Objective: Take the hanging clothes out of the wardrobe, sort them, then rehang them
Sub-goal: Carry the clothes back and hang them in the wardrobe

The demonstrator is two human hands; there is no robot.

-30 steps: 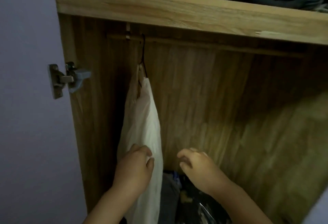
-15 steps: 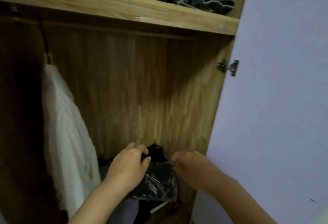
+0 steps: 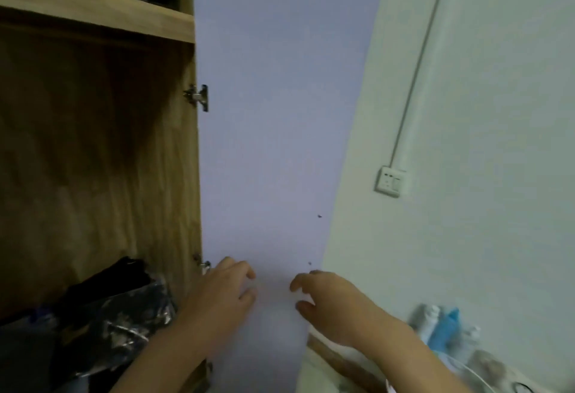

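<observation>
- Wardrobe fills the left of your view, its wooden interior dark; no hanging garment shows in this part of it, and the left side is cut off by the frame.
- Your left hand hovers in front of the open lilac door, near its hinged edge, fingers loosely curled and holding nothing.
- Your right hand sits near the door's free edge, fingers likewise relaxed and empty; whether either hand touches the panel, you cannot tell.
- Dark folded clothes and a shiny plastic bag crowd the wardrobe floor beside your left forearm.
- Blurred bottles stand low on the right, against the wall, too soft to identify.
</observation>
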